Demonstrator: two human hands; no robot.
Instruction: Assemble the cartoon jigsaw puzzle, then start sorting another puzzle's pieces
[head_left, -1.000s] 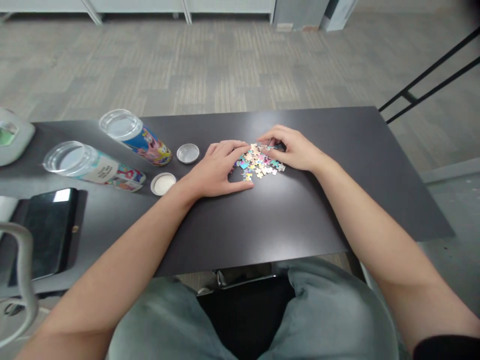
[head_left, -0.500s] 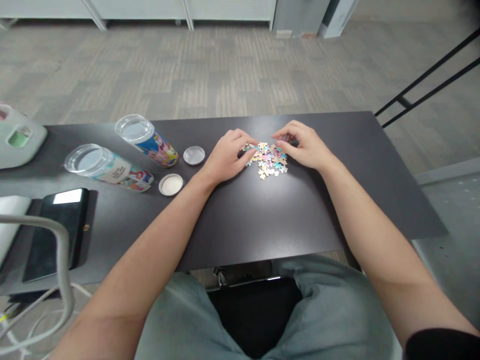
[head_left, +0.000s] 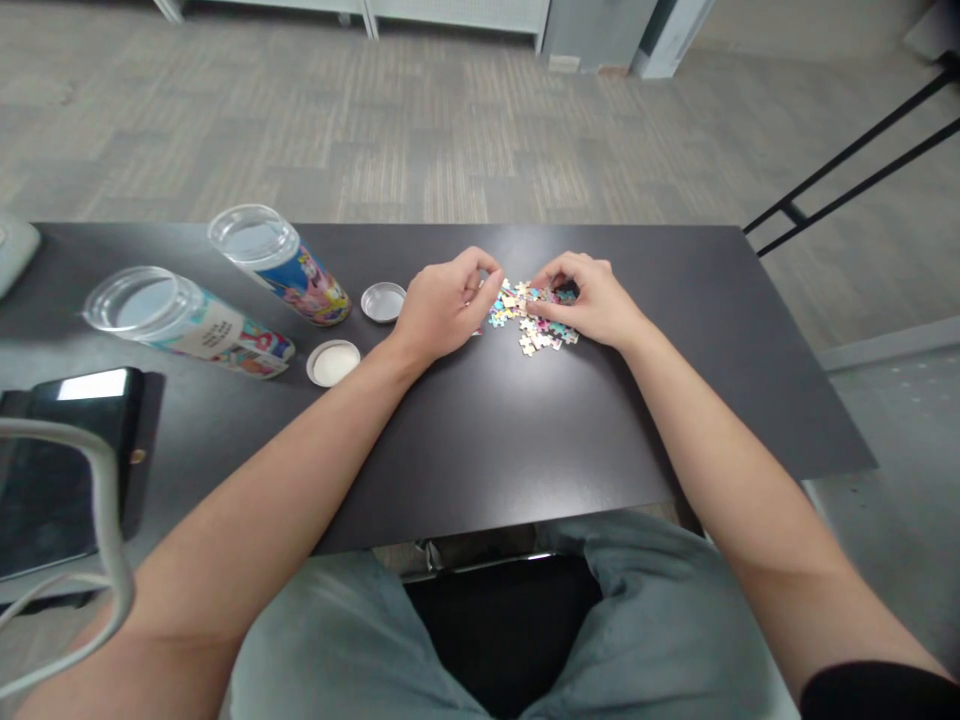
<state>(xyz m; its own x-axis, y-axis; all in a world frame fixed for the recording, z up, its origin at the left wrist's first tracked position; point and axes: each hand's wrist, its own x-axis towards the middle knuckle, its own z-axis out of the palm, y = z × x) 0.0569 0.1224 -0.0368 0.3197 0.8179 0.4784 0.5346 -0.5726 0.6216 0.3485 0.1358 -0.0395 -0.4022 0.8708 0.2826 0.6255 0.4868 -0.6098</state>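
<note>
A pile of small, multicoloured jigsaw puzzle pieces (head_left: 538, 337) lies on the dark table, some face up and some showing plain tan backs. At its left side is my left hand (head_left: 450, 305), with thumb and forefinger pinched together. Whatever is between those fingertips is too small to make out. My right hand (head_left: 592, 300) reaches over the right part of the pile, its thumb and forefinger apart and touching the pieces. Some pieces are hidden under its palm.
Left of the hands stand two clear-topped printed canisters, one blue (head_left: 300, 280) and one white-labelled (head_left: 217, 335). Two round lids, a silver one (head_left: 383, 302) and a whitish one (head_left: 333, 363), lie beside them. A black tablet-like device (head_left: 67, 470) and a pale cable (head_left: 105, 490) are farther left.
My left hand has lifted slightly off the pieces and its thumb and forefinger have closed together. My right hand has moved left, farther over the pile. The view has shifted a little.
</note>
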